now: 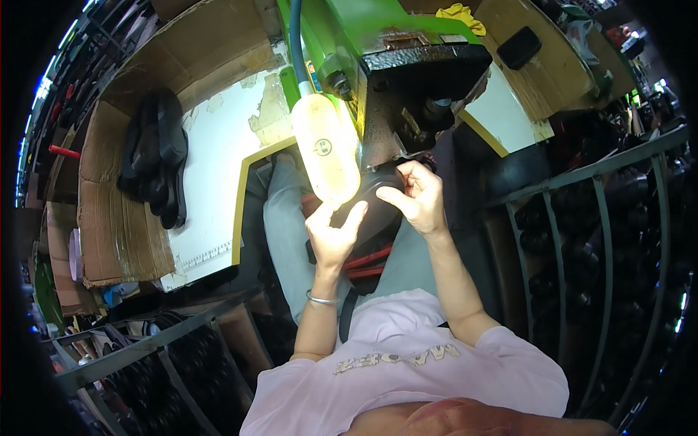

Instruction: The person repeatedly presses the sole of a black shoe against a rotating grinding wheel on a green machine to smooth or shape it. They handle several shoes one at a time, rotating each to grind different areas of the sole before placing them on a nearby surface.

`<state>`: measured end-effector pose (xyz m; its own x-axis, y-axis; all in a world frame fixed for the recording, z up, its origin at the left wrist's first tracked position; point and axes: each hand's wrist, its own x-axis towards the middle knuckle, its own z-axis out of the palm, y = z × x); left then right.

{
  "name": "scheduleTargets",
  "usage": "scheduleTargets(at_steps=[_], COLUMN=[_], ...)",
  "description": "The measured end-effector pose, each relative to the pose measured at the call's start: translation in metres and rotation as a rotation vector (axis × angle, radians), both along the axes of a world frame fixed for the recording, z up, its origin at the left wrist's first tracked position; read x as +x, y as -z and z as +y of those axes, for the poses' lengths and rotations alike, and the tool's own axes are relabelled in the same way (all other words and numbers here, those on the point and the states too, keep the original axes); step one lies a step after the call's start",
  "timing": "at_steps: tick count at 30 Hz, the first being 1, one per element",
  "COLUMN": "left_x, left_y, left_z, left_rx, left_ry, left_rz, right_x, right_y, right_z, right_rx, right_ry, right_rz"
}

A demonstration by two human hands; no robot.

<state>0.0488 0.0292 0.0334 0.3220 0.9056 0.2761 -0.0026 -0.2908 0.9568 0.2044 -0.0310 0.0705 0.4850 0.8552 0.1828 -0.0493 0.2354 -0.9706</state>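
Observation:
Both my hands hold a dark shoe sole (372,190) below the black head (429,73) of a green machine (342,25). My left hand (334,234) grips its near left edge, with the thumb raised along it. On the right side, my right hand (422,198) pinches the rim between thumb and fingers. The sole's far edge meets the underside of the machine head, and the exact contact point is hidden. A lit, cream-coloured lamp (325,149) hangs just over my left hand and covers part of the sole.
A white work table (211,182) with a yellow edge surrounds the machine. Several black soles (156,156) lean in a cardboard box (120,240) at left. A dark pad (519,48) and yellow cloth (462,18) lie at far right. Metal racks (592,174) flank me.

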Motion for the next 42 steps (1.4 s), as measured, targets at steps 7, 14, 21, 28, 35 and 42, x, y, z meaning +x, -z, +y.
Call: scheduleTargets(at_steps=[7,14,21,28,35,42], left_x=[0.018,0.055,0.037,0.023,-0.006,-0.030], left_y=[-0.020,-0.019,-0.001,-0.011,-0.032,-0.024], left_z=[-0.001,-0.014,-0.020,-0.009,0.016,0.016], left_rx=[-0.032,-0.159,-0.192,-0.199,-0.122,-0.172], left_ry=[0.080,0.060,0.011,0.107,0.139,0.037], left_rz=[-0.086,-0.200,-0.284,-0.251,-0.101,-0.189], right_x=[-0.004,-0.020,0.029,0.096,0.095,0.075], right_y=[0.036,0.139,0.142,0.032,-0.032,-0.036], right_z=[-0.003,-0.100,-0.139,-0.106,-0.059,-0.045], right_rx=[0.022,-0.347,-0.195,-0.248,-0.131,-0.134], right_ry=[0.163,-0.335,0.102,0.365,0.235,0.137], right_rz=[-0.043,0.685,0.884,0.252,-0.080,-0.053])
